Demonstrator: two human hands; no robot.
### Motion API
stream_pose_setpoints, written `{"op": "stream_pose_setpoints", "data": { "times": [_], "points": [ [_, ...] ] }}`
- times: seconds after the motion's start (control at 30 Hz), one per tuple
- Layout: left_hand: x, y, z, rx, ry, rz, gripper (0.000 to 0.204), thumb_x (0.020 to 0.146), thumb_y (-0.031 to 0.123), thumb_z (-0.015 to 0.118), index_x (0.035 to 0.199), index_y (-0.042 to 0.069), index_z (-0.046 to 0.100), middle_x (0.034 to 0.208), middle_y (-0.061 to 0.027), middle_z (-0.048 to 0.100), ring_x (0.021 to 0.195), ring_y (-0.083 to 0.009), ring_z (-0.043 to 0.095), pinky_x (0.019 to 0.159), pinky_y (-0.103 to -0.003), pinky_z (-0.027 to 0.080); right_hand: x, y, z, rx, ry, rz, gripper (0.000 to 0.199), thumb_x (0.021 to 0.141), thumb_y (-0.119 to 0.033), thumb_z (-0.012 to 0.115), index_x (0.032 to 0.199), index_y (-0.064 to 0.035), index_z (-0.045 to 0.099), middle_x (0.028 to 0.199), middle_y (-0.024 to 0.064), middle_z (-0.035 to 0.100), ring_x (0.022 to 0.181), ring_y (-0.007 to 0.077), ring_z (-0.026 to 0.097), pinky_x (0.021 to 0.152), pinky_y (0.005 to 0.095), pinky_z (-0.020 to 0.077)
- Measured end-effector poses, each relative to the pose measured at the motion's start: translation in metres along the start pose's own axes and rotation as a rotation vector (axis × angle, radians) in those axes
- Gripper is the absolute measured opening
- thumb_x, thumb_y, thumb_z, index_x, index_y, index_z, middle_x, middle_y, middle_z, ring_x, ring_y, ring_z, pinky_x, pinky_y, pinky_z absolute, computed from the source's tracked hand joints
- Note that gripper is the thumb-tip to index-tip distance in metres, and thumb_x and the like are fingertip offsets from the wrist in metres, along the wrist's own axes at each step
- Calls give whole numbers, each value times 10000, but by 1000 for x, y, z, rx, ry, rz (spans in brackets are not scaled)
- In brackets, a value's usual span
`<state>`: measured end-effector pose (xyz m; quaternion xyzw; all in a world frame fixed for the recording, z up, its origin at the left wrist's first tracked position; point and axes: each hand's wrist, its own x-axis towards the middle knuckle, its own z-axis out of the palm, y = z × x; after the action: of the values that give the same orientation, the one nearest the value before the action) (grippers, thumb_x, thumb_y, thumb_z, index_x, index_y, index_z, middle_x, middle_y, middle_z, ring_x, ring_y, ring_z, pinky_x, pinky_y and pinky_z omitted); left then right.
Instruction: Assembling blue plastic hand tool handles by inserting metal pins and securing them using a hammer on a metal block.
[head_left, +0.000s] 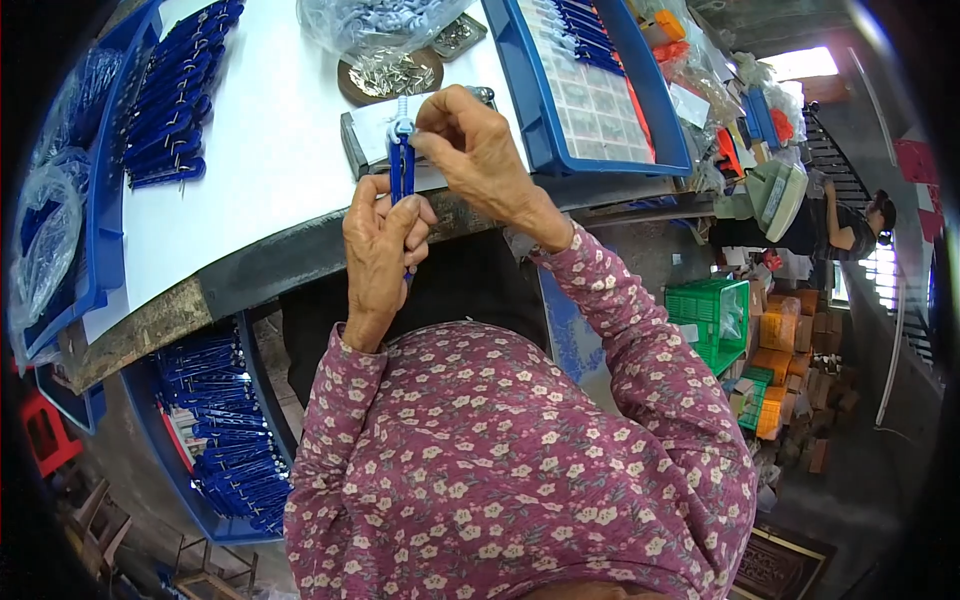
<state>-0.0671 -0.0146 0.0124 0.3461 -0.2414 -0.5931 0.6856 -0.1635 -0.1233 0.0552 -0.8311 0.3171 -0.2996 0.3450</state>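
Observation:
My left hand (378, 245) is wrapped round the blue legs of a drawing compass (402, 172), held upright with its pale blue head at the top. My right hand (470, 145) is closed beside that head, thumb and bent fingers touching it; any small part between the fingertips is hidden. Just beyond lies a flat metal block (368, 138), partly covered by my hands. Behind it stands a round brown dish (345, 84) of small metal pins. A clear plastic bag (385, 25) of pale blue parts sits farther back.
Rows of blue compasses (180, 95) lie on the white tabletop (265, 130). Blue trays flank it, one (600, 168) holding clear cases. Below left, another blue tray (262, 430) is full of compasses. Green crates (708, 315) and a person (850, 225) are at the right.

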Motion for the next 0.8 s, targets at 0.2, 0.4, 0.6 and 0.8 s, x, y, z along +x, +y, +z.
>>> {"op": "stream_pose_setpoints", "data": {
  "times": [0.2,0.4,0.6,0.8],
  "points": [
    [5,-1,-5,-172,0,-46,111,883,67,472,933,6,394,724,-90,530,522,-32,392,396,-152,316,-26,2,-30,-422,163,-76,177,785,-33,585,943,25,527,774,107,552,667,160,577,571,254,462],
    [7,1,-9,-195,-18,-70,135,877,66,481,942,-3,385,741,-106,536,533,-43,403,396,-156,326,-61,22,-35,-531,161,87,331,851,-177,546,1047,76,466,777,124,552,605,156,528,536,266,444],
    [10,3,-8,-222,6,-108,133,870,47,479,942,-5,380,745,-120,538,543,-53,414,394,-159,326,-59,12,-45,748,14,710,267,871,-180,530,1025,35,488,697,54,535,540,68,464,461,187,383],
    [10,3,-11,-223,-6,-115,123,866,31,476,935,-2,380,742,-126,537,547,-55,420,389,-156,326,-62,-8,-44,24,76,258,232,880,-158,524,1028,21,531,699,11,527,533,71,459,460,207,374]
  ]
}}
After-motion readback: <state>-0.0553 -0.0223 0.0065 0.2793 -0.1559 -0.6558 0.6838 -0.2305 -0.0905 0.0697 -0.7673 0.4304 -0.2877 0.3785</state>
